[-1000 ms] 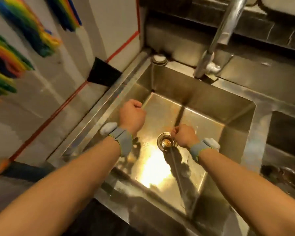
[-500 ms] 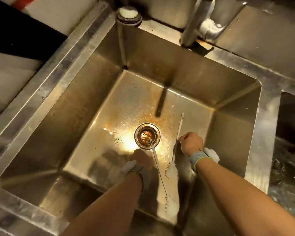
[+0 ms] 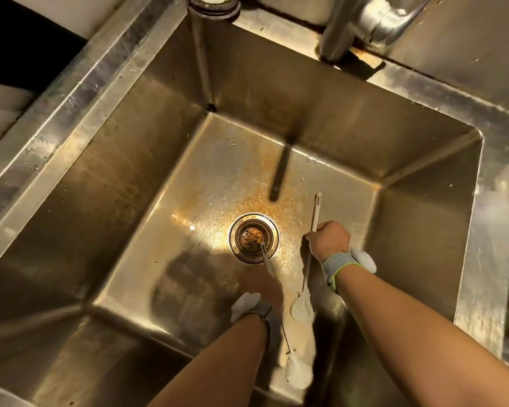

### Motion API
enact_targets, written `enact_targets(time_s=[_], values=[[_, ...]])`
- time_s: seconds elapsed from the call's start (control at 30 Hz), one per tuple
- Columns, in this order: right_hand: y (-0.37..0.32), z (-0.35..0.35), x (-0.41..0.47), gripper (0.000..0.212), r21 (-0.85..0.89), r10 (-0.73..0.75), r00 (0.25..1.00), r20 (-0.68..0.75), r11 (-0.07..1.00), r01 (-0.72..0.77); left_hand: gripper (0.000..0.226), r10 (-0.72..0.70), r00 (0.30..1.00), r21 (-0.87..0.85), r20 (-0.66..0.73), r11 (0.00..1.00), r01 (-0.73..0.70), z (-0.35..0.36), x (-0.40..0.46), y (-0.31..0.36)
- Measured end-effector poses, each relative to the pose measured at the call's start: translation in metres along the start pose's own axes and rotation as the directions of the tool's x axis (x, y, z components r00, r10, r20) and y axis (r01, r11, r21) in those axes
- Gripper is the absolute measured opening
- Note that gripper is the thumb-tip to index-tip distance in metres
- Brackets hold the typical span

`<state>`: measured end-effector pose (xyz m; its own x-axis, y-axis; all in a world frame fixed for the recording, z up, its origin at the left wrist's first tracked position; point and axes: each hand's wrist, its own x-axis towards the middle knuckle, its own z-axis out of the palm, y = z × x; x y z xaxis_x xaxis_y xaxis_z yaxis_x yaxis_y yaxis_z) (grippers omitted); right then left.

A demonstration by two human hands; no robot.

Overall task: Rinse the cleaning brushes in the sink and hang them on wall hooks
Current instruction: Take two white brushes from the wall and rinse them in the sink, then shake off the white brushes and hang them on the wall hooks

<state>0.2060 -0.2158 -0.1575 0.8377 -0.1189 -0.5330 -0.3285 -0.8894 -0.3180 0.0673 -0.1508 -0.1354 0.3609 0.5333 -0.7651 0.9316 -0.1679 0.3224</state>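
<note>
Nearest you, at 6 o'clock, the white bristled head of a thin long-handled cleaning brush (image 3: pixel 299 370) lies low against the near wall of the deep stainless steel sink (image 3: pixel 115 177). Its wire stem runs up past your left wrist, and the pale handle end reaches the drain. Your left hand (image 3: pixel 265 286) is clenched around that brush at mid-handle, though blur hides the fingers themselves. A grey wristband with a white pod (image 3: pixel 247 304) sits on that wrist.

Just to the right, at about 5 o'clock from the drain, the white head of a second thin cleaning brush (image 3: pixel 301 308) hangs close above the sink floor; whether it touches is unclear. Your right hand (image 3: pixel 329 239) is closed in a fist around its stem, with the white handle tip sticking out beyond the knuckles toward 12 o'clock. That wrist carries a grey band edged in yellow-green with a white pod (image 3: pixel 347 264).

In the middle of the floor sits the round metal drain strainer (image 3: pixel 253 237), ringed by rusty orange staining. At 12 o'clock on the far rim stands the base of the chrome faucet (image 3: pixel 373 22), and at 11 o'clock a round capped overflow pipe (image 3: pixel 213 5) runs down the back corner.
</note>
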Motion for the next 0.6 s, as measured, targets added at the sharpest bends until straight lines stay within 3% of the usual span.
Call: enact_targets(time_s=[0.07, 0.17, 0.23, 0.33, 0.43, 0.6], values=[[0.000, -0.004, -0.006, 0.018, 0.116, -0.019, 1.000, -0.001, 0.993, 0.019, 0.027, 0.044, 0.999, -0.039, -0.004, 0.998, -0.044, -0.005, -0.001, -0.002], [-0.005, -0.022, -0.028, 0.022, 0.307, -0.089, 0.996, -0.018, 0.947, 0.090, 0.019, 0.160, 0.978, -0.067, -0.134, 0.983, -0.170, -0.019, -0.002, -0.003], [-0.015, -0.030, -0.042, 0.021, 0.500, -0.144, 0.989, 0.022, 0.859, 0.114, 0.013, 0.213, 0.928, -0.132, -0.305, 0.956, -0.263, -0.032, 0.002, 0.000], [-0.045, -0.059, -0.075, 0.016, 0.777, -0.264, 0.958, 0.112, 0.624, 0.081, 0.032, 0.233, 0.939, -0.298, -0.252, 0.905, -0.304, -0.072, -0.011, 0.008], [-0.077, -0.088, -0.102, 0.022, 0.808, -0.409, 0.907, 0.099, 0.565, 0.167, 0.023, 0.264, 0.899, -0.407, -0.349, 0.822, -0.399, -0.107, -0.011, 0.013], [-0.130, -0.133, -0.155, 0.024, 0.801, -0.561, 0.826, 0.057, 0.520, 0.298, 0.029, 0.353, 0.844, -0.531, -0.403, 0.661, -0.531, -0.202, -0.070, 0.052]])
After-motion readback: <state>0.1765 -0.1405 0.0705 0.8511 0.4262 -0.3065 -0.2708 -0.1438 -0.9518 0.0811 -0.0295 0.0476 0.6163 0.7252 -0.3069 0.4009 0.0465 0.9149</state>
